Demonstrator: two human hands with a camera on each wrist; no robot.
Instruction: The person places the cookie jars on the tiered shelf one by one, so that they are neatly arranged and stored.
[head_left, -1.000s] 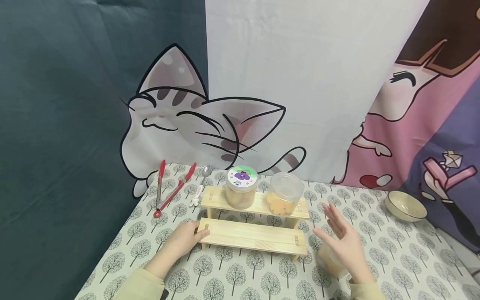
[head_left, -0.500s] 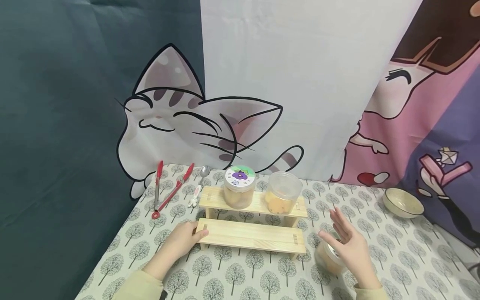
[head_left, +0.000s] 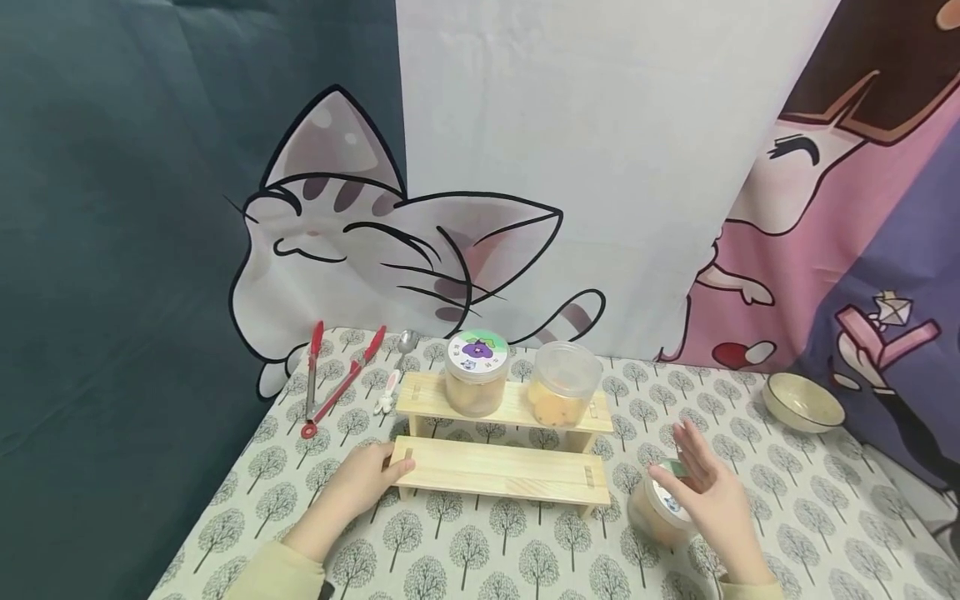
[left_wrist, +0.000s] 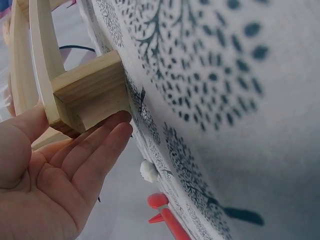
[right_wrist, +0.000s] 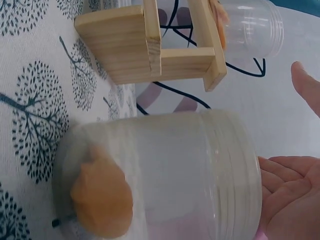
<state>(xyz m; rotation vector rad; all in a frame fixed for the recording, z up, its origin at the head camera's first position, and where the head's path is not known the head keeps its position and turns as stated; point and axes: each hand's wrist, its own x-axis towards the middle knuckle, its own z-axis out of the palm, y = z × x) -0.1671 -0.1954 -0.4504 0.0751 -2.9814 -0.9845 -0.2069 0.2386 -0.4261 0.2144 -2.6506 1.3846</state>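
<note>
My left hand (head_left: 362, 483) grips the left end of the two-step wooden stand (head_left: 495, 471), thumb over the lower step. In the left wrist view its fingers (left_wrist: 100, 155) lie along the stand's end near the tablecloth. My right hand (head_left: 712, 504) hovers with fingers extended and thumb apart beside the top of a plastic jar (head_left: 651, 512), partly covering its green and white lid. An orange-brown lump (right_wrist: 102, 200) shows inside that jar in the right wrist view. The upper step bears a jar with a purple-printed lid (head_left: 477, 379) and a clear jar with orange food (head_left: 562, 387).
Red-tipped tongs (head_left: 330, 400) lie spread at the back left, next to a spoon with a white rabbit handle (head_left: 390, 387). A beige bowl (head_left: 802, 404) stands at the back right. Behind the tablecloth (head_left: 525, 550) hangs a cartoon curtain (head_left: 622, 167).
My right hand has shifted right and slightly toward me, uncovering more of the jar's lid. The left hand keeps its hold on the stand. The head view has shifted slightly.
</note>
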